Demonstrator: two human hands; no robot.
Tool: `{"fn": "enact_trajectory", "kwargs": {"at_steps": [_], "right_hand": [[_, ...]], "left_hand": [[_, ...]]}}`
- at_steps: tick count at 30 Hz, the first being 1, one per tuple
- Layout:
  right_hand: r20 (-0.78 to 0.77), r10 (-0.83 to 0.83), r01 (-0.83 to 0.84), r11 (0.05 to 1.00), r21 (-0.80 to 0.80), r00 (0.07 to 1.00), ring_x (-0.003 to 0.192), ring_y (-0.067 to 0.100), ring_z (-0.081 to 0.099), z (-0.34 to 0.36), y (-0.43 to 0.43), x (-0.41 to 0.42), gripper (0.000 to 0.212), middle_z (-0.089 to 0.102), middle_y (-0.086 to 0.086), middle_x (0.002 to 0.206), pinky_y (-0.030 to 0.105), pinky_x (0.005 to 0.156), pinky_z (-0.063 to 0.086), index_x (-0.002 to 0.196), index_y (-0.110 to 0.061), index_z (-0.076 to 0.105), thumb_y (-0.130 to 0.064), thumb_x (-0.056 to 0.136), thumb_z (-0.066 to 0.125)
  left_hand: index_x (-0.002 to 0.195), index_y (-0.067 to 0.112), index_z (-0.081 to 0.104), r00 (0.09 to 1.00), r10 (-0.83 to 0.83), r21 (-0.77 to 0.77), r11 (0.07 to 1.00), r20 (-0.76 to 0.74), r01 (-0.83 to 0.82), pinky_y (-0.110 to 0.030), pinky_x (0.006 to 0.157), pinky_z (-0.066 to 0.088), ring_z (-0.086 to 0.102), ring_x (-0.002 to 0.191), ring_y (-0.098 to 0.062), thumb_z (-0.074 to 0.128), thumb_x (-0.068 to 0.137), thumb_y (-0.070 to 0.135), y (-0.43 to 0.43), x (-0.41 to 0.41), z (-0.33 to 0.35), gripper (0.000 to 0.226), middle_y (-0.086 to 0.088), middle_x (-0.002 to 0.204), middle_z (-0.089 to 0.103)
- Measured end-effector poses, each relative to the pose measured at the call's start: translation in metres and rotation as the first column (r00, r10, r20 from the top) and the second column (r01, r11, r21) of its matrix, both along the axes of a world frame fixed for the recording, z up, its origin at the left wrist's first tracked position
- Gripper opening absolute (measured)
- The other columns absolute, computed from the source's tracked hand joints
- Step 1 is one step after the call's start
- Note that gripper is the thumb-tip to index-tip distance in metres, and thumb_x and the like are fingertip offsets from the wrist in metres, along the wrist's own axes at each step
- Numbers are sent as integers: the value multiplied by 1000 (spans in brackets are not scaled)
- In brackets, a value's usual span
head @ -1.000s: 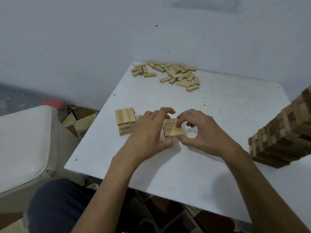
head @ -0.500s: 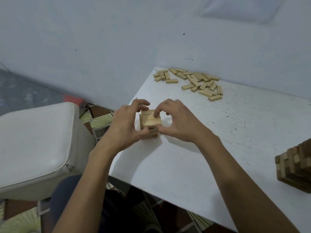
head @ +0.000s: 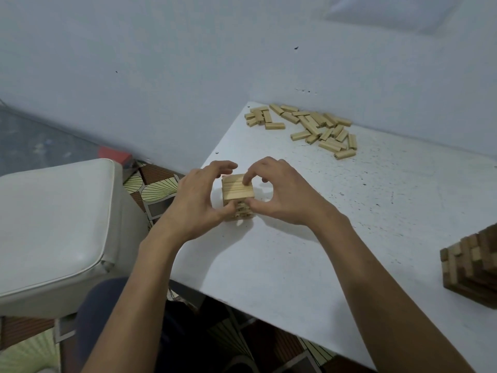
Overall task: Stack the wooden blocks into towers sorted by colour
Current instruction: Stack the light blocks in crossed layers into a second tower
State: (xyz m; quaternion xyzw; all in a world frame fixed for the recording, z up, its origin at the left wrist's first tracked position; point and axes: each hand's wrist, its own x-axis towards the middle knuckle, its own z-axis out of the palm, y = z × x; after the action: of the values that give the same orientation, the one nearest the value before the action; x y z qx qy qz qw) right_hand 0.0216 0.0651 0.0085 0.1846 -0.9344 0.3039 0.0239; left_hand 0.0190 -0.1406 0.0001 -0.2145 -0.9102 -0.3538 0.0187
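a short light wooden tower (head: 238,195) stands on the white table (head: 336,238), close to the table's left edge, and both hands are on it. its top layer is three pale blocks side by side, and the layers under it lie crosswise.

the left hand (head: 197,201) comes in from the left. its thumb presses the tower's near lower side and its fingers curl over the far left corner, so its grip is clamped on the tower. whether those fingertips touch the wood is hard to tell.

the right hand (head: 283,196) comes in from the right. its index fingertip rests on the top layer and its thumb pushes against the near face just below, a pinching grip on the tower's upper part. its other fingers are curled and raised off the wood.

a loose pile of pale blocks (head: 312,127) lies scattered at the far corner of the table by the wall, well apart from the hands. a taller tower of mixed dark and light blocks (head: 473,267) stands at the right border of the view, partly cut off. a white padded seat (head: 53,224) is beside the table on the left, over a patterned floor (head: 153,188).
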Motion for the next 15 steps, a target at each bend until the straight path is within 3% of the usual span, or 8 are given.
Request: {"fn": "enact_trajectory", "kwargs": {"at_steps": [6, 10, 15], "right_hand": [[-9, -107, 106, 992, -61, 994, 108, 12, 49, -3, 21, 4, 33, 53, -11, 127, 27, 88, 38, 117, -29, 60, -36, 86, 67], [-16, -240, 239, 970, -40, 971, 111, 15, 52, -7, 53, 0, 28, 56, -7, 127, 32, 92, 45, 119, -26, 60, -32, 91, 61], [-53, -436, 438, 899, 19, 898, 120, 21, 52, -19, 102, -15, 31, 57, 2, 133, 33, 95, 44, 126, -21, 60, -21, 95, 55]], "left_hand": [[129, 34, 53, 988, 22, 23, 1000, -152, -19, -40, 107, 32, 42, 126, -12, 56, 80, 50, 18, 1, 1, 52, 12, 136, 50], [120, 28, 62, 974, 11, 48, 999, -228, 0, -44, 106, 35, 46, 125, -15, 57, 88, 39, 59, 0, 3, 34, 8, 132, 55], [117, 23, 65, 960, -76, 6, 997, -269, 80, -35, 94, 37, 51, 116, -19, 55, 93, 26, 130, -9, 5, 26, 4, 125, 60]]}}
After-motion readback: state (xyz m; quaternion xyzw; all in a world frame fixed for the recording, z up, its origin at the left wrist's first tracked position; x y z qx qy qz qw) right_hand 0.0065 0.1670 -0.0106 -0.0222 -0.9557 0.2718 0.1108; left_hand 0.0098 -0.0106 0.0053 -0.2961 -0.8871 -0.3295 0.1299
